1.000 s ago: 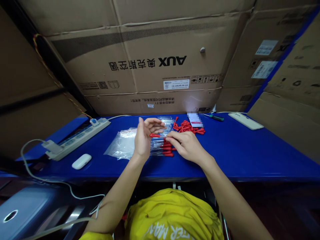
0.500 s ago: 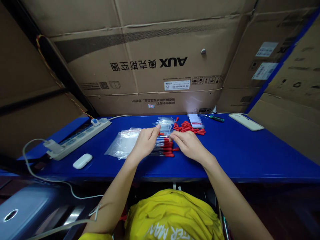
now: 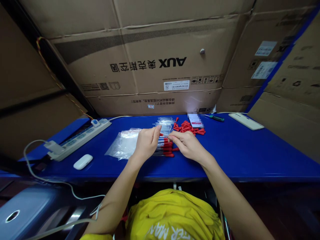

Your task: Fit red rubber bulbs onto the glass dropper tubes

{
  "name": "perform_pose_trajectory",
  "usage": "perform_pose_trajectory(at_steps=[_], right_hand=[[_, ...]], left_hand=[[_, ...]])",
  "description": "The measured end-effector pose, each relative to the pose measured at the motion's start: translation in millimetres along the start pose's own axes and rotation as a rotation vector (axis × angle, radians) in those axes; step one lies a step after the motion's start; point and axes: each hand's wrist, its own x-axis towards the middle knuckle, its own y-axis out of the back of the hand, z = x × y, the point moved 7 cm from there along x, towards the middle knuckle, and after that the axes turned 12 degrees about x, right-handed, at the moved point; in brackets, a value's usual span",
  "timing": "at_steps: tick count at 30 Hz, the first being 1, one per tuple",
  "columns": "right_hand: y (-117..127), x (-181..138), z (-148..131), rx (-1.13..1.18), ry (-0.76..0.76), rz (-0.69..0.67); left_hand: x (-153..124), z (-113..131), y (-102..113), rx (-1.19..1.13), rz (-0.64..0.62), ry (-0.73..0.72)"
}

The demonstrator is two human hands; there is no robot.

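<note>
Pinched in my left hand point(image 3: 147, 141) is a red rubber bulb point(image 3: 161, 135), mostly covered by the fingers. The fingers of my right hand point(image 3: 186, 142) are closed on a thin glass tube point(image 3: 166, 136) that meets the bulb; how deep it sits inside is hidden. Below the hands lies a row of glass droppers with red bulbs point(image 3: 168, 150), their bulbs pointing right. Just beyond the hands is a stack of loose glass tubes point(image 3: 165, 122). A heap of loose red bulbs point(image 3: 185, 126) lies to its right.
Clear plastic bags point(image 3: 121, 145) lie left of the droppers. Farther left are a white earbud case point(image 3: 83, 162) and a power strip point(image 3: 82, 137) with cables. A lit phone screen point(image 3: 196, 120), a green screwdriver point(image 3: 217, 118) and a white phone point(image 3: 246, 121) sit along the cardboard wall point(image 3: 150, 43).
My left hand has turned slightly and shifted a little right, while my right hand has edged left. Bulb and tube stay between them.
</note>
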Motion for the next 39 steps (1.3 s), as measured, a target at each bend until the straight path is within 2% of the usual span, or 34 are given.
perform_pose_trajectory(at_steps=[5, 11, 17, 19, 21, 27, 29, 33, 35, 39], right_hand=[[-3.0, -0.3, 0.3, 0.005, 0.012, 0.004], [-7.6, 0.0, -2.7, 0.029, 0.052, 0.089], [-13.1, -4.1, -9.4, -0.343, 0.126, 0.138], [-13.6, -4.8, -9.1, -0.350, 0.122, 0.147], [-13.3, -4.4, -8.2, -0.241, 0.104, 0.153], [-15.3, 3.5, -6.7, 0.322, -0.015, 0.145], [-20.7, 5.5, -3.7, 0.545, -0.109, 0.104], [-40.2, 0.3, 5.1, 0.923, -0.400, -0.038], [-43.1, -2.4, 6.2, 0.993, -0.456, -0.057], [-33.1, -1.3, 8.4, 0.926, -0.409, -0.023]], left_hand=[[-0.3, 2.6, 1.9, 0.065, 0.034, -0.018], [-2.0, 1.5, 6.3, 0.039, 0.111, 0.076], [-6.6, -2.1, -6.0, -0.016, 0.055, 0.170], [-7.4, -1.8, -7.6, -0.017, 0.058, 0.166], [-7.4, 0.3, -6.2, -0.028, 0.079, 0.140], [-5.0, 11.4, 5.1, -0.126, 0.138, 0.000], [-4.8, 15.6, 9.3, -0.147, 0.152, -0.068], [-5.8, 23.2, 10.8, -0.172, 0.120, -0.183], [-5.9, 23.8, 10.4, -0.189, 0.120, -0.183], [-3.2, 20.8, 7.6, -0.250, 0.097, -0.118]])
